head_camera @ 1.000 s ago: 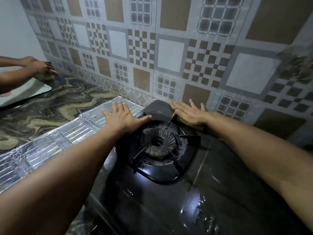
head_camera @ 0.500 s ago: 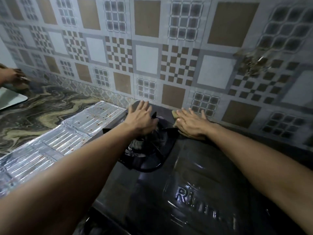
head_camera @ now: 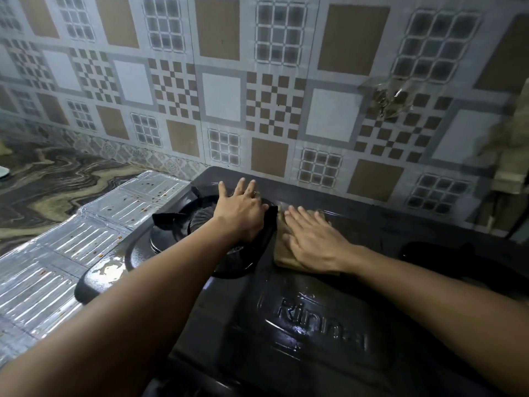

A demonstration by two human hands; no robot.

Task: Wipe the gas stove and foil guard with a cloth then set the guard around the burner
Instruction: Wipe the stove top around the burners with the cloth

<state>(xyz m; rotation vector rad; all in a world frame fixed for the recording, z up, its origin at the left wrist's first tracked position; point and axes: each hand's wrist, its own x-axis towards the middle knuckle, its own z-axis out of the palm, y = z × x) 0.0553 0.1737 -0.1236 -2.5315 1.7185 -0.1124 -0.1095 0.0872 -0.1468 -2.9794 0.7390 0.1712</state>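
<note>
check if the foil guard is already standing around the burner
No, the foil guard lies flat on the counter left of the stove, not around the burner.

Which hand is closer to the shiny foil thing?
The left hand. It rests on the burner grate, just right of the foil guard lying flat on the counter. The right hand presses the cloth farther right, beyond the burner.

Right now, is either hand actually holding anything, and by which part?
Nothing is gripped. The right hand lies flat, pressing the brown cloth onto the stove top. The left hand rests open on the burner grate.
</note>
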